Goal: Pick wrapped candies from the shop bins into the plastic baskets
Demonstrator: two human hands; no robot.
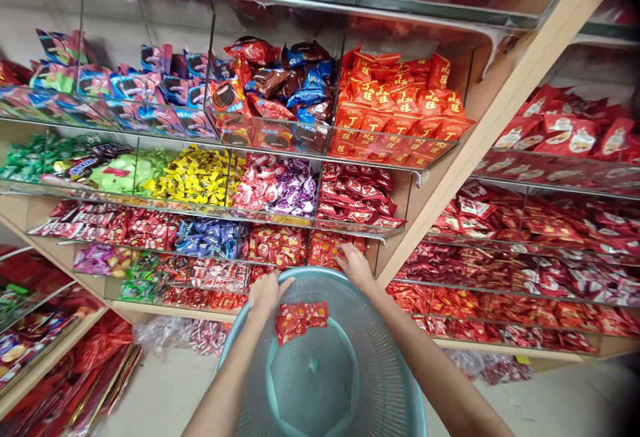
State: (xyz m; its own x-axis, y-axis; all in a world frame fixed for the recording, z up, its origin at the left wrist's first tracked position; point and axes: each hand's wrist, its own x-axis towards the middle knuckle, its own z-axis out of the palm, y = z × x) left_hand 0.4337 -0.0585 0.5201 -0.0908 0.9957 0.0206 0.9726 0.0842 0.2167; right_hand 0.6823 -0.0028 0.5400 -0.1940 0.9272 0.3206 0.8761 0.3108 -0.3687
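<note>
A teal plastic basket (400,384) with a slotted wall is tilted below the shelves, its opening facing me. My left hand (265,290) is closed on its upper left rim, thumb lying along the edge. Inside the basket, against the far wall, lie a few red candy packets (295,320) with round orange marks. My right hand (354,265) is beyond the upper right rim, at a shelf bin of similar red packets (320,249). Its fingers are bent together against those packets; what lies between them is too small to make out.
Tiered shelves with clear dividers hold yellow-wrapped candies (195,174), purple ones (296,187), blue packets (213,237) and orange-red bags (395,104). A slanting wooden upright (445,197) parts the right-hand shelves. Plastic bags (163,334) lie on the tiled floor under the lowest shelf.
</note>
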